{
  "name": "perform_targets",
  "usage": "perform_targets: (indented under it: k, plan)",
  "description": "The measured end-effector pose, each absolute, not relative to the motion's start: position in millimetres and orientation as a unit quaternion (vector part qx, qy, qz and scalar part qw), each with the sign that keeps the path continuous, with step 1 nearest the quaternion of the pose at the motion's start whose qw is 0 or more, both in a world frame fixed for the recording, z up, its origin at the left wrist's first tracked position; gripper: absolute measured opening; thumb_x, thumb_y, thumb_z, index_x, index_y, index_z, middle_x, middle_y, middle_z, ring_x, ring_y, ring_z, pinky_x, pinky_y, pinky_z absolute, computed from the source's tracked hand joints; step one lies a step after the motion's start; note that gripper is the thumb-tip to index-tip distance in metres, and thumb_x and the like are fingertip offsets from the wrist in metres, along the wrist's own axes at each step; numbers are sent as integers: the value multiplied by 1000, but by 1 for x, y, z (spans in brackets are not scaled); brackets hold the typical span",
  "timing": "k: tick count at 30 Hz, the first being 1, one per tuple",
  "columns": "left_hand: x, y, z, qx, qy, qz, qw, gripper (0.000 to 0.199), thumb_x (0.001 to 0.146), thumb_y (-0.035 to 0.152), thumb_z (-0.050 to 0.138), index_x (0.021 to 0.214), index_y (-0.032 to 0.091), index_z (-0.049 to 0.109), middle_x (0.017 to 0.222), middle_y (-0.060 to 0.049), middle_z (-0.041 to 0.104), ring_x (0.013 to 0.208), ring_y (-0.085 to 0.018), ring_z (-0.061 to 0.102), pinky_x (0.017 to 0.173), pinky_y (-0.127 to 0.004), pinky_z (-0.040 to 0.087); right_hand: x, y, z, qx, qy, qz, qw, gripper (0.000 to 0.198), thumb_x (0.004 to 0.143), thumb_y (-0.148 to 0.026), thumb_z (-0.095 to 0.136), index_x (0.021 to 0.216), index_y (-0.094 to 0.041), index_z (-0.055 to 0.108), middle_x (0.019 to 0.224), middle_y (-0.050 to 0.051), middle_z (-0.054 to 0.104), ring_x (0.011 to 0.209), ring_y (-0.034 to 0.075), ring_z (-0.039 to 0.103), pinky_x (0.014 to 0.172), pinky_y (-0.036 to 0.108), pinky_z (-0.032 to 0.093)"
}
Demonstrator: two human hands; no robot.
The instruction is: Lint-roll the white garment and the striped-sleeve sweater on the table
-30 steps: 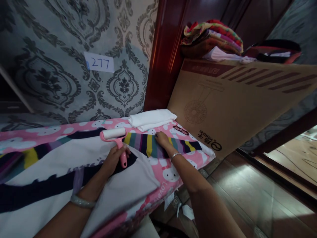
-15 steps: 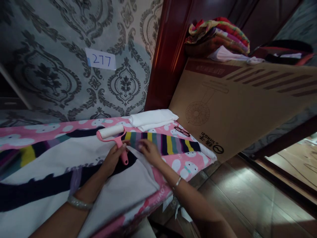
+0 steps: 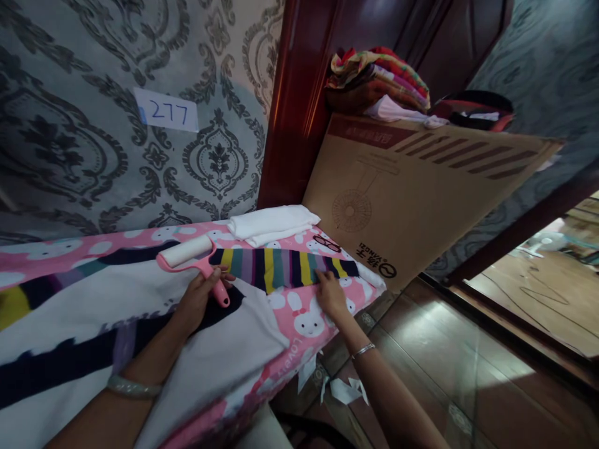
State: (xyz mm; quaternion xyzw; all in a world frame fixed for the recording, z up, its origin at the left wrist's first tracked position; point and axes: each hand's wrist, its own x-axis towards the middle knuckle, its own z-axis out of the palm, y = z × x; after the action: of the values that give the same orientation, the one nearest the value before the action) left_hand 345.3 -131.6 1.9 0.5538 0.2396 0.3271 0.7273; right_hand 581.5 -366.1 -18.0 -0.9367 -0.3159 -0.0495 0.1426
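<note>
In my left hand (image 3: pixel 199 296) is a lint roller (image 3: pixel 219 288) with a pink handle and a white roll, its head pointing up and left above the garment. A white and navy sweater (image 3: pixel 224 349) with striped sleeves lies spread over the pink bedding. One sleeve (image 3: pixel 285 268), striped yellow, teal, purple and navy, stretches out to the right. My right hand (image 3: pixel 333 296) is at the lower edge of this sleeve near its cuff, fingers bent in and fingertips on the fabric.
Folded white cloth (image 3: pixel 274 223) and dark-framed glasses (image 3: pixel 327 242) lie on the pink rabbit-print bedding (image 3: pixel 299 349). A large cardboard box (image 3: pixel 412 187) stands at the right, with folded fabrics (image 3: pixel 379 81) on top. Torn white paper (image 3: pixel 346 390) lies on the tiled floor.
My right hand has moved right along the sleeve towards its cuff. The sleeve lies more fully in sight. My left hand still holds the lint roller, and the view has turned slightly right.
</note>
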Motion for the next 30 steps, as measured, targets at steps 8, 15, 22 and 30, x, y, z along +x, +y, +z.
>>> perform_targets:
  k: [8,15,22,30]
  plan:
    - [343,-135,5,554,239,327,727,63,61,60,80,101,14,64,85,-8,75,74,-23,68,61,-30,51,628,-382,-24,-924,-348,-94,126,45,90,-7,40,122,-17,70,129,12,63,121,26,50,100,31,40]
    - [342,-131,2,568,232,324,720,58,65,59,78,100,15,66,87,-9,75,70,-20,67,61,-30,52,647,-388,-27,-949,-234,-121,172,43,97,-18,35,130,-15,62,132,16,59,115,24,58,95,32,44]
    - [343,-131,3,562,237,316,727,63,62,60,80,102,14,64,82,-7,74,64,-18,65,58,-29,52,681,-394,-23,-965,-120,-104,209,44,95,-35,45,123,-9,65,95,20,72,90,29,68,79,37,49]
    - [348,-127,-4,559,252,320,722,59,62,59,80,99,16,65,75,-4,73,60,-17,64,57,-29,52,699,-380,-13,-924,-164,-189,289,49,92,-20,34,129,-12,64,127,18,63,118,27,55,101,37,41]
